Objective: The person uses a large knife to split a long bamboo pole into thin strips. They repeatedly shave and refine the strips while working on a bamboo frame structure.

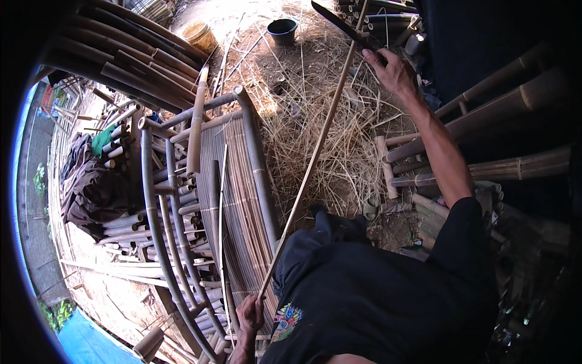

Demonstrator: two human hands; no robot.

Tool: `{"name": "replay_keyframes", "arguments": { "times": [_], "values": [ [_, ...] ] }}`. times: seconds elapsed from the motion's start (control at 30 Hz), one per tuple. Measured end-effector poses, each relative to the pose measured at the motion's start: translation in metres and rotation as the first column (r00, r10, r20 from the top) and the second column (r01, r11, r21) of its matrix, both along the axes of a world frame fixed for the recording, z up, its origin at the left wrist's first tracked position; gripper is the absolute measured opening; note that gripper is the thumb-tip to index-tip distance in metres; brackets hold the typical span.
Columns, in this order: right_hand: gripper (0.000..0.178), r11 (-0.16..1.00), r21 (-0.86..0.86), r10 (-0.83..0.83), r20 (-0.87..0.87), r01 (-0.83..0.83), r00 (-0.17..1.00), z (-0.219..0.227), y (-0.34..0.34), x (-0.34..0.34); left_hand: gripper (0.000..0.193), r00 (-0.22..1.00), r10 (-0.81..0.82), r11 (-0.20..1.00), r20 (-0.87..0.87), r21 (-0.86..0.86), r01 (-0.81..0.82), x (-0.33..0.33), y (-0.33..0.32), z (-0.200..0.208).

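A long, thin bamboo strip slants from my left side up past the far edge of the view. Its near end is in my left hand, whose fingers are closed round it beside the bamboo bench. My right hand reaches far forward and grips the dark handle of a long-bladed knife. The blade points up and to the left, crossing close to the strip's far part; whether the two touch I cannot tell.
The slatted bamboo bench stands at my left. Shavings litter the ground ahead, with a black bucket and a yellowish bucket beyond. Bamboo poles are stacked at far left; a bamboo frame stands at right.
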State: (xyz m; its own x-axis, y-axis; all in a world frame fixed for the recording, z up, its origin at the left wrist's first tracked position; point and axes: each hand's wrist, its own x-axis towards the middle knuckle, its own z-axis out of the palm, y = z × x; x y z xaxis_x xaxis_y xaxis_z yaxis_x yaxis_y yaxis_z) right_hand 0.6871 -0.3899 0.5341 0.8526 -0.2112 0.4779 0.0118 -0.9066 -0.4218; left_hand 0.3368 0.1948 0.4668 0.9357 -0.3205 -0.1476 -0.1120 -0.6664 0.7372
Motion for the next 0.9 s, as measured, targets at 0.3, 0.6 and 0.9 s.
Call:
{"name": "replay_keyframes", "arguments": {
  "times": [0.3,0.6,0.9],
  "values": [
    [0.058,0.873,0.111,0.485,-0.101,-0.475,0.868,-0.022,0.195,-0.113,0.043,0.845,0.01,0.632,-0.535,-0.651,-0.42,0.158,-0.14,0.058],
    [0.051,0.916,0.148,0.393,-0.15,-0.372,0.907,-0.002,0.193,-0.106,0.047,0.885,0.022,0.602,-0.465,-0.7,-0.383,0.16,-0.157,0.073],
    [0.053,0.929,0.177,0.35,-0.147,-0.323,0.925,0.003,0.165,-0.096,0.047,0.873,0.045,0.625,-0.485,-0.668,-0.404,0.133,-0.153,0.074]
  ]
}}
